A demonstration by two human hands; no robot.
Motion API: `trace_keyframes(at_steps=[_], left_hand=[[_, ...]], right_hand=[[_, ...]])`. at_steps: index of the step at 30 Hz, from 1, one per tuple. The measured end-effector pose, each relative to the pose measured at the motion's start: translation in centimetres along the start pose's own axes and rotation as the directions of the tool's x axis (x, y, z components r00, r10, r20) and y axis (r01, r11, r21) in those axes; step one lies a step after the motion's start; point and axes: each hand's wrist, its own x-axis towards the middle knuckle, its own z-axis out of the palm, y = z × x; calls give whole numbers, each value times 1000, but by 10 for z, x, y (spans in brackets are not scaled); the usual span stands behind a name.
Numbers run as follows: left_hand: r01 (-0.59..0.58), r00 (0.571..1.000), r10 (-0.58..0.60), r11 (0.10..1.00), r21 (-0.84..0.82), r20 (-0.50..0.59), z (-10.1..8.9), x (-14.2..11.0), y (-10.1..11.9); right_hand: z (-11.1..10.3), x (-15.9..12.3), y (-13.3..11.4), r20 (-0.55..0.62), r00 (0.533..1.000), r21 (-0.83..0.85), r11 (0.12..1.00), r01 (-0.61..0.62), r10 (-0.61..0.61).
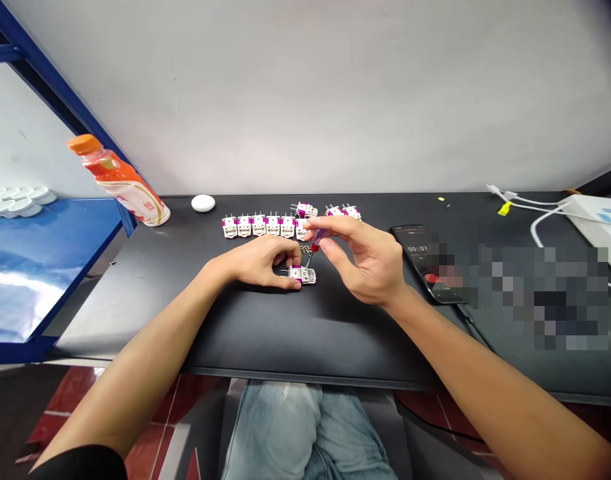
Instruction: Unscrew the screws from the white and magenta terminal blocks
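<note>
My left hand (263, 261) pinches a small white and purple plug part with metal pins (305, 275) against the black table, its pins toward my palm. My right hand (368, 257) grips the handle of a small screwdriver (316, 241), purple and red. Its shaft slants down, the tip at or very close to the plug part; whether they touch I cannot tell. Behind my hands stands a row of several similar plug parts (258, 225). Another plug part (304, 211) lies behind the row, and more sit partly behind my right hand. Small brass-coloured screws (306, 249) lie between my hands.
An orange-capped bottle (125, 183) stands at the back left, near a white oval object (203, 203). To the right lie a phone (420, 260) with a cable, white cords (535, 223) and a white box (598, 223). The table's front edge (305, 379) runs above my lap.
</note>
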Motion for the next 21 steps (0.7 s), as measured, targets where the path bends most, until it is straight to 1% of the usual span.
trace_keyframes(at_steps=[2,4,6,8,10,12,15,17,19,21], left_hand=[[-6,1000,6,1000,5,-4,0,0,0],[-9,1000,9,1000,6,-6,-1,0,0],[-9,1000,9,1000,2,-3,-1,0,1],[-9,1000,9,1000,-6,0,-1,-1,2],[-8,1000,8,1000,-13,-2,-1,-1,2],[-4,1000,4,1000,-13,-4,-1,-1,2],[-4,1000,4,1000,3,-7,0,0,1],[-8,1000,8,1000,7,-4,0,0,0],[-11,1000,11,1000,1,3,-1,0,0],[-13,1000,13,1000,-8,7,-1,-1,1]], right_hand=[[0,1,0,-25,998,-44,997,56,-57],[0,2,0,-46,996,-78,994,74,-78],[0,1,-1,-38,999,-66,997,37,-40],[-1,0,-3,0,1000,-16,1000,-16,16],[-2,-1,-4,43,998,27,999,-46,45],[-3,1,-4,55,998,17,1000,-20,19],[-2,4,-2,3,998,-62,996,63,-63],[-2,4,-2,-22,997,-94,993,76,-78],[-2,4,-4,0,999,-85,995,50,-50],[-3,3,-7,53,999,-42,999,1,1]])
